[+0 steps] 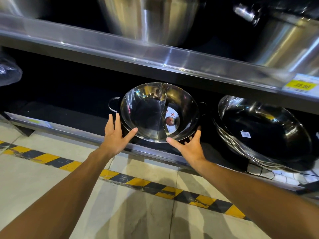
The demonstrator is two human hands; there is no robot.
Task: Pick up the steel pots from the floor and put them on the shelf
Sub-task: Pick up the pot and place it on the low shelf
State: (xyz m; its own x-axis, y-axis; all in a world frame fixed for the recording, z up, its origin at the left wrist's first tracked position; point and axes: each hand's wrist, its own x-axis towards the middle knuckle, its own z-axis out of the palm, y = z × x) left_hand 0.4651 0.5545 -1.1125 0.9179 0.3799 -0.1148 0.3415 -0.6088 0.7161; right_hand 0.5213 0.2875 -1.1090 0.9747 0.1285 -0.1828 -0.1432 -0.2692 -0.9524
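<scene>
Both bare arms reach forward, left hand (115,135) and right hand (189,145) spread, fingers splayed.

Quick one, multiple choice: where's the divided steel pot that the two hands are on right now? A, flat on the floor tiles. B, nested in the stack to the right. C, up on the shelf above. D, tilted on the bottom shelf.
D: the divided steel pot leans tilted on the bottom shelf, left hand and right hand at its lower rim.

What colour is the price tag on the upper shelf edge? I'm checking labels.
Yellow, on a pale backing: the price tag shows clearly at the right of the head view.
</scene>
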